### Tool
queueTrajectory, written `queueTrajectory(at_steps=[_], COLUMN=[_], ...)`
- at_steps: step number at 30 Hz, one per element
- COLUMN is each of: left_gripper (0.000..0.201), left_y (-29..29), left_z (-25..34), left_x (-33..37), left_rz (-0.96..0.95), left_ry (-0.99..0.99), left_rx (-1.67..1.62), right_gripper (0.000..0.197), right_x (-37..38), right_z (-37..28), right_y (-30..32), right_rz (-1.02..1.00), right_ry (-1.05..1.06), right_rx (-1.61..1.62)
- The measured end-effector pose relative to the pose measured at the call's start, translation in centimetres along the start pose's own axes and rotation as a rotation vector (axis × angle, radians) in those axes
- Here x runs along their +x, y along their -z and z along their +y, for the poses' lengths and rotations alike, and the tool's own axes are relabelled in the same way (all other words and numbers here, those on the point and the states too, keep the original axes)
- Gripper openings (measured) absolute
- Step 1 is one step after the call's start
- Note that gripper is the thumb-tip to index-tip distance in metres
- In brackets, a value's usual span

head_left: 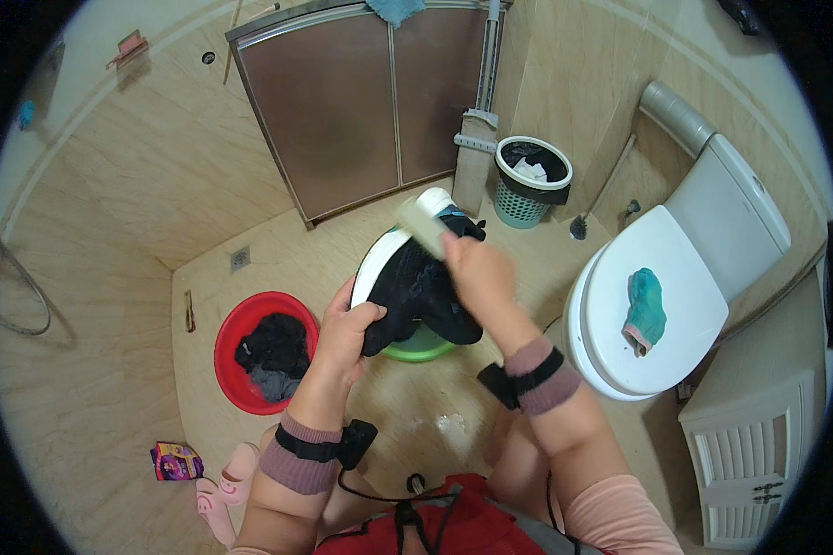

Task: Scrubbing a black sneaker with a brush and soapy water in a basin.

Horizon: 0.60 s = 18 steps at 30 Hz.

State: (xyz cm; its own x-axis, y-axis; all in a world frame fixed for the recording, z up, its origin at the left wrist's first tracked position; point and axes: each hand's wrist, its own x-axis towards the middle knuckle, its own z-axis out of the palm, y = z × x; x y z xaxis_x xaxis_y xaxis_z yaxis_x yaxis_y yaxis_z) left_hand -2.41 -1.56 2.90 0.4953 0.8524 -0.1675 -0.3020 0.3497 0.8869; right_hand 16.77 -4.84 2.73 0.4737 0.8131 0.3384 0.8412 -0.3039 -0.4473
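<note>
Over a green basin (420, 347), my left hand (344, 335) grips a black fabric item (403, 291) by its lower left end, thumb on top. A curved white band (376, 265) runs along its left side, like the sole of a shoe, but its exact kind is unclear. Loose black lobes hang at its right side. My right hand (479, 276) is closed around a pale scrubbing brush (421, 229), blurred by motion, held against the item's upper part. The brush's bristles do not show. Most of the basin is hidden beneath the item.
A red basin (220, 361) of dark, wet-looking cloth stands left. To the right, a teal cloth piece (647, 310) lies on the closed toilet lid (694, 342). A wastebasket (521, 205), toilet brush (578, 227) and brown-panelled cabinet (329, 111) stand beyond. Pink slippers (239, 472) lie near-left.
</note>
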Motion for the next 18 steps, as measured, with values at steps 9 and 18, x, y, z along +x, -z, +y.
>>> queueTrajectory(at_steps=[9, 18], left_gripper=[0.045, 0.047], left_y=[1.1, 2.2], left_z=[-0.7, -0.5], left_x=[0.9, 1.0], left_rz=[-0.084, -0.122], left_ry=[0.135, 0.127], left_rx=[-0.159, -0.165], right_gripper=[0.054, 0.056], right_x=[0.0, -2.2], right_z=[1.0, -1.3], right_y=[-0.6, -0.7], right_rz=[0.050, -0.044], right_ry=[0.031, 0.133], right_rx=[0.021, 0.062])
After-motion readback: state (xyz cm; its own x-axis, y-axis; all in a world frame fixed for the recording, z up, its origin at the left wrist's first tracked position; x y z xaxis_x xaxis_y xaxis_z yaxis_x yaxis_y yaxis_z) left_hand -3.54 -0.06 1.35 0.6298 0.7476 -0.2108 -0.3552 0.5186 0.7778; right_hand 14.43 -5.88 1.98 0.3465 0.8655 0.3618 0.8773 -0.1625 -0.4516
